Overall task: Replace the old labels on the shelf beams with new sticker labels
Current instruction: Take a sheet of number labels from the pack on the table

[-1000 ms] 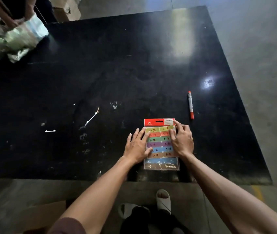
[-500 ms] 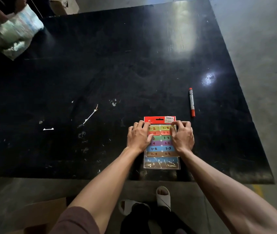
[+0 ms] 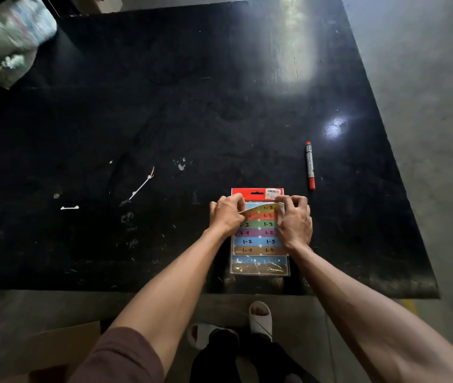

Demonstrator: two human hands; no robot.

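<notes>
A pack of coloured sticker labels (image 3: 258, 241) with a red header lies flat near the front edge of a black table (image 3: 164, 106). Handwritten numbers mark its yellow, orange, green, purple, blue and brown rows. My left hand (image 3: 226, 215) pinches the left end of the yellow top label (image 3: 264, 208), which curls up off the sheet. My right hand (image 3: 294, 219) presses on the pack's upper right corner, fingers touching the label's right end. A red and white marker (image 3: 310, 165) lies capped on the table, up and right of the pack.
A crinkled plastic bag (image 3: 7, 42) sits at the table's far left corner. White paper scraps (image 3: 141, 185) dot the table left of the pack. Grey concrete floor surrounds the table; a cardboard piece (image 3: 54, 352) lies at lower left, and my sandalled feet (image 3: 259, 319) are below.
Both hands slid up the pack from its middle to its top rows. The left end of the yellow top label has lifted and curled up from the sheet.
</notes>
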